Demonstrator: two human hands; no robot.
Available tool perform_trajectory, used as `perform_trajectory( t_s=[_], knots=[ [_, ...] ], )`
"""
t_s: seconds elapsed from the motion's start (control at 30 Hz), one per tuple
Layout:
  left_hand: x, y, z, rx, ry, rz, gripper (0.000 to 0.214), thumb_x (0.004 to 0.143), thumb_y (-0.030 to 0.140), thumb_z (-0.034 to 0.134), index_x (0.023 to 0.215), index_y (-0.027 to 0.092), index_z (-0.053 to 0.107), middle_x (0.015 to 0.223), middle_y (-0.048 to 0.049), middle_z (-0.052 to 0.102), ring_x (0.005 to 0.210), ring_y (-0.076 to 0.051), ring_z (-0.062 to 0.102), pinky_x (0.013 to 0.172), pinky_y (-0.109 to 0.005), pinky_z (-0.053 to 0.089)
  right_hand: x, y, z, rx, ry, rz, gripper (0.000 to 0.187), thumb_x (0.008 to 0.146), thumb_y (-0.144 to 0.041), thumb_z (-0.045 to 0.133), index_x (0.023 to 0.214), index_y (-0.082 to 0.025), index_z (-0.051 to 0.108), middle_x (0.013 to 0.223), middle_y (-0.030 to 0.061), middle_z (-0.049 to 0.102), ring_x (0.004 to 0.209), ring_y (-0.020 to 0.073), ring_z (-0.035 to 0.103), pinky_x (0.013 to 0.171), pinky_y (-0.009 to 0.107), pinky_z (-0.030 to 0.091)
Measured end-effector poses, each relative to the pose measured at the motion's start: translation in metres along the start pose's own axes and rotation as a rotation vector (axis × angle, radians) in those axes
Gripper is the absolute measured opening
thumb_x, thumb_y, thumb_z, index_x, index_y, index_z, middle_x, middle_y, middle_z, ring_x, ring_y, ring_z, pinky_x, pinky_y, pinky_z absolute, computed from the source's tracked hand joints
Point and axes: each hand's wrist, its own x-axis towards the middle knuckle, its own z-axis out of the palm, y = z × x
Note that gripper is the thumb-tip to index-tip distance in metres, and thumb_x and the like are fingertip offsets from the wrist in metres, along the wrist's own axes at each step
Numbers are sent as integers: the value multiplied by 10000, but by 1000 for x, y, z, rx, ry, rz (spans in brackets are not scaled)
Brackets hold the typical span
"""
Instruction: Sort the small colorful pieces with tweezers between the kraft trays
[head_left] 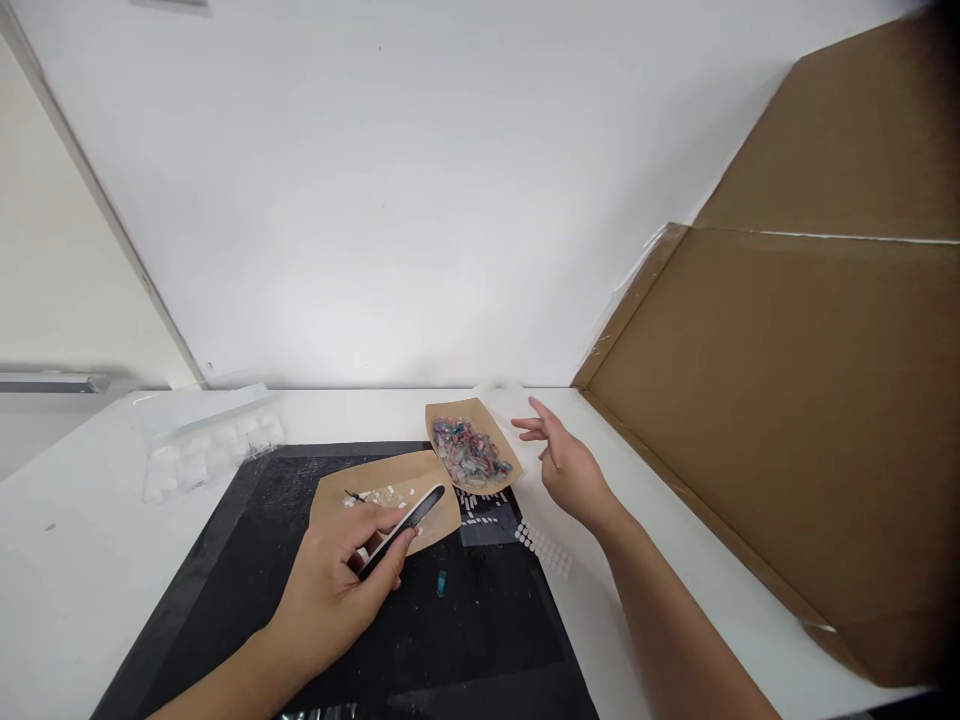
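Note:
My left hand [341, 590] is closed round a pair of black tweezers [405, 525], whose tips point up and right over a brown paper tray [334, 490] holding small white pieces. My right hand [566, 465] hovers open, fingers spread, just right of a second brown paper tray [444, 412] heaped with small pink, grey and teal pieces [469, 450]. It holds nothing. Both trays rest on a black mat [487, 620]. One small teal piece [442, 582] lies loose on the mat below the trays.
A clear plastic blister tray [202, 440] lies at the back left of the white table [67, 570]. A large flat cardboard sheet [787, 400] leans at the right. A strip of small white dots [544, 548] sits by the mat's right edge.

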Motion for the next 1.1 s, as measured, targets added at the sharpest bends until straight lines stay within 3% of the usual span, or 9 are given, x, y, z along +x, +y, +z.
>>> perform_trajectory(
  t_s=[0.07,0.1,0.17,0.27,0.4,0.67,0.87,1.1],
  knots=[
    [0,-1,0,-10,1,7,206,984,326,632,1102,222,766,863,-28,738,586,-120,700,508,-185,543,-2,2,-1,21,5,11,912,817,-49,413,1644,-310,131,1449,77,611,1200,237,663,976,467,558],
    [0,-1,1,-14,2,9,204,983,325,634,1103,222,764,863,-28,736,584,-120,699,513,-187,545,-2,2,-2,25,-11,14,921,814,-53,419,1647,-308,119,1463,85,594,1221,241,653,978,465,559],
    [0,-3,1,-14,3,9,204,983,323,635,1109,221,759,861,-30,734,587,-121,699,518,-190,547,-3,1,-5,5,-80,-14,863,809,-59,431,1617,-312,263,1458,77,594,1261,248,629,1008,459,548],
    [-1,-6,1,10,-1,21,214,985,319,634,1134,225,755,850,-30,734,598,-126,699,526,-194,547,-4,0,-10,-75,-209,-128,666,811,-74,467,1418,-319,588,1365,47,657,1260,260,617,1065,455,513],
    [-2,-6,1,34,-9,34,228,989,325,630,1150,229,759,862,-39,748,609,-134,698,530,-199,557,-5,2,-10,-169,-242,-191,477,829,-140,567,1239,-324,727,1288,44,699,1212,290,632,1066,483,505],
    [0,-5,1,52,-4,57,210,990,324,627,1124,230,759,844,-32,739,601,-130,691,510,-191,542,-6,7,-6,-230,-253,-193,324,888,-267,630,1168,-352,769,1292,50,684,1204,288,628,1067,474,508],
    [0,-3,0,61,14,84,152,986,316,633,1026,218,743,828,-31,733,601,-134,688,514,-196,539,-6,3,-13,-133,-258,-163,192,880,-403,722,1047,-349,800,1364,45,649,1320,318,560,1113,496,473],
    [1,-2,-1,82,15,103,157,986,291,626,1065,219,742,847,-36,736,637,-144,700,515,-197,536,-4,3,-19,-58,-296,-89,222,894,-552,715,929,-345,787,1397,26,620,1360,316,516,1115,504,449]
  ],
)
